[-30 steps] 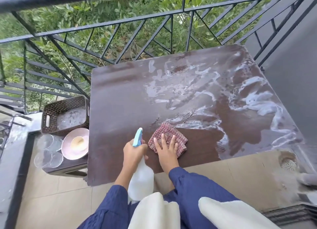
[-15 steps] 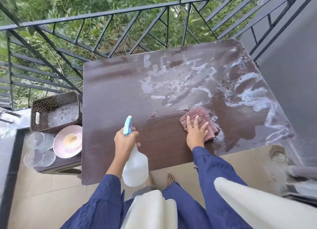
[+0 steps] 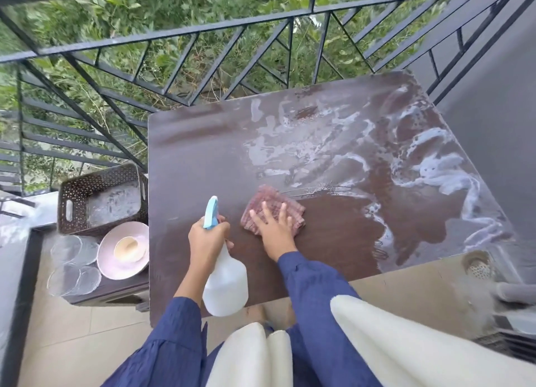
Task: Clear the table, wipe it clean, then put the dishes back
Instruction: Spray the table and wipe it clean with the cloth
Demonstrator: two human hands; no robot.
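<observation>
Wiping step in hand. Table cleared of dishes; top wet and streaked.

My right hand lies flat, fingers spread, pressing the checked cloth onto the tabletop near the front middle. Palm down on it, not clutching it; the cloth shows past my fingertips on the 12 o'clock side.

My left hand is wrapped tight round the neck of the spray bottle, blue nozzle pointing up toward 12. Bottle body hangs over the near edge of the table, just at 9 o'clock of the cloth hand.

Foam and suds lie thick from 1 to 3 o'clock of the cloth, toward the right rim and the far right corner. The patch around and at 3 o'clock of the cloth looks darker and cleaner. Left half of the top looks dull, little foam on it.

Dishes wait off the table at 9 o'clock, on a low stand: pink plate with a small bowl in it, clear glass plates beside it, brown perforated basket behind.

Judgement: about midway. Next move calls for sweeping the cloth out toward 2 o'clock with firm pressure to gather the suds, keeping them from running off the right edge. Probably no more spray needed there. Dishes go back only once the top is wiped.
</observation>
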